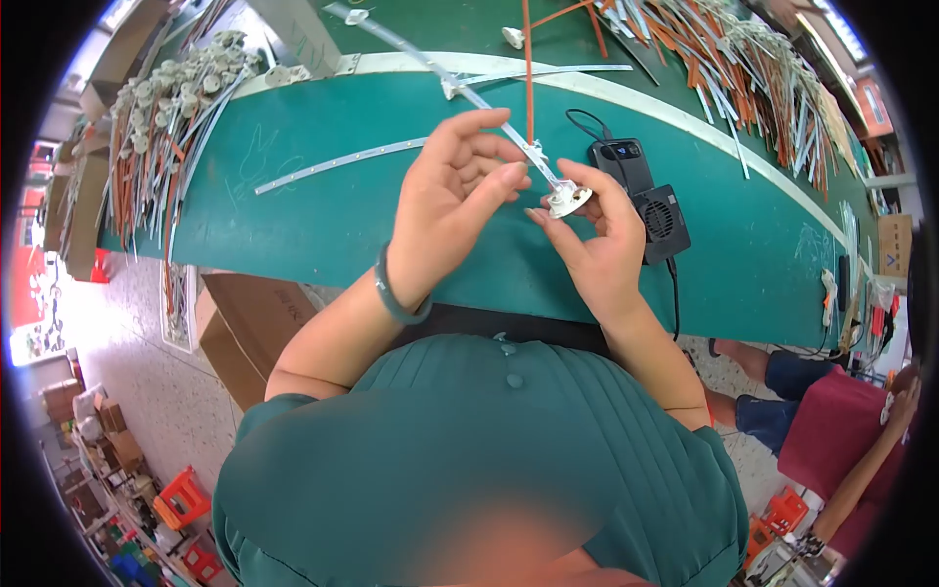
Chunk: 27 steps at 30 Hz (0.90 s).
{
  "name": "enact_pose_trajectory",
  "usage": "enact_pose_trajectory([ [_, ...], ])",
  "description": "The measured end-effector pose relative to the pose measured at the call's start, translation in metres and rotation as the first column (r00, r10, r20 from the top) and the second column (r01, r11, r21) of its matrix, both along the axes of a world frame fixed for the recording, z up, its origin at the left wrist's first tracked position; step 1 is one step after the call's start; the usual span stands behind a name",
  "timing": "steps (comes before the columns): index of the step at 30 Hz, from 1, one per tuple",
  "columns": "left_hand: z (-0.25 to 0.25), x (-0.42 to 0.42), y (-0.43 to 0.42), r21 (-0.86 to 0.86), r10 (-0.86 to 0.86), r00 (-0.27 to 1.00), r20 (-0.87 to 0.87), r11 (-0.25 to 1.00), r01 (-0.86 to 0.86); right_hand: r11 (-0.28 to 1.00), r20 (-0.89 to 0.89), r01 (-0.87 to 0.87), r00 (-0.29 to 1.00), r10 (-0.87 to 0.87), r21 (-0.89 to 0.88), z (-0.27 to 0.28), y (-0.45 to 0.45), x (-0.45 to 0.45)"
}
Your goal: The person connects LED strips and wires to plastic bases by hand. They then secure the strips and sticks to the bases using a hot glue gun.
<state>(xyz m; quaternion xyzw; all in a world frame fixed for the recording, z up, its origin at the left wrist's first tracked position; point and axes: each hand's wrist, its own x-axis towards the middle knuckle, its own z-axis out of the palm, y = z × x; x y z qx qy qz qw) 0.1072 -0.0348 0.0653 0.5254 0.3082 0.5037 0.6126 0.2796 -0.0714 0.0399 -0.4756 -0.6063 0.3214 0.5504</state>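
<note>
My right hand (pixel 602 235) pinches a small white round fitting (pixel 567 199) between thumb and fingers, above the green table. A long pale strip (pixel 421 57) runs from that fitting up and to the left, with small white parts along it. My left hand (pixel 460 181) is beside the strip, its fingers curled and apart, the thumb near the index finger; nothing shows in its grasp. An orange strip (pixel 529 78) stretches upward from near the fitting. Another pale strip with dots (pixel 337 161) lies on the table left of my left hand.
Bundles of strips with white fittings (pixel 186 88) lie at the left, and orange and white strips (pixel 724 68) at the upper right. A black device with a fan (pixel 663 217) and cable lies right of my right hand. A co-worker (pixel 841 430) is at the lower right.
</note>
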Motion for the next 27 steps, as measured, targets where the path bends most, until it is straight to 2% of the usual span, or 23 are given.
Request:
enact_pose_trajectory([
  [4,-0.013,-0.003,0.008,0.058,0.105,0.994,-0.003,0.993,-0.104,0.995,0.145,-0.025,0.989,0.011,0.095,-0.014,-0.002,-0.003],
  [7,-0.017,-0.005,0.009,0.001,0.107,0.994,0.008,0.994,-0.107,0.986,0.324,-0.084,0.945,0.032,0.147,-0.009,-0.003,-0.003],
  [10,-0.019,-0.008,0.01,0.09,0.148,0.985,-0.089,0.986,-0.14,0.989,0.271,-0.119,0.958,0.091,0.09,-0.001,-0.002,-0.006],
  [12,-0.023,-0.008,0.01,0.159,0.119,0.983,-0.139,0.983,-0.097,0.991,0.251,-0.127,0.962,0.11,0.051,-0.005,0.0,-0.005],
  [14,-0.027,-0.009,0.006,0.208,0.107,0.978,-0.182,0.976,-0.068,0.991,0.141,-0.108,0.983,0.118,-0.075,-0.016,-0.002,-0.005],
  [16,-0.027,-0.01,0.005,0.26,0.12,0.971,-0.208,0.964,-0.064,0.985,0.092,-0.126,0.986,0.138,-0.119,-0.02,-0.001,-0.002],
  [18,-0.031,-0.024,0.007,0.343,0.226,0.942,-0.25,0.93,-0.132,0.969,0.015,-0.156,0.987,0.162,-0.192,-0.027,0.002,-0.002],
  [22,-0.039,-0.084,0.016,0.451,0.476,0.815,-0.329,0.838,-0.308,0.98,0.237,-0.123,0.959,0.158,-0.156,-0.022,0.006,-0.01],
  [25,-0.049,-0.126,0.021,0.432,0.525,0.688,-0.501,0.841,-0.327,0.982,0.428,-0.165,0.883,0.191,-0.097,-0.013,0.016,-0.026],
  [27,-0.057,-0.132,0.022,0.415,0.528,0.709,-0.469,0.839,-0.35,0.981,0.531,-0.193,0.833,0.155,0.015,-0.015,0.033,-0.048],
])
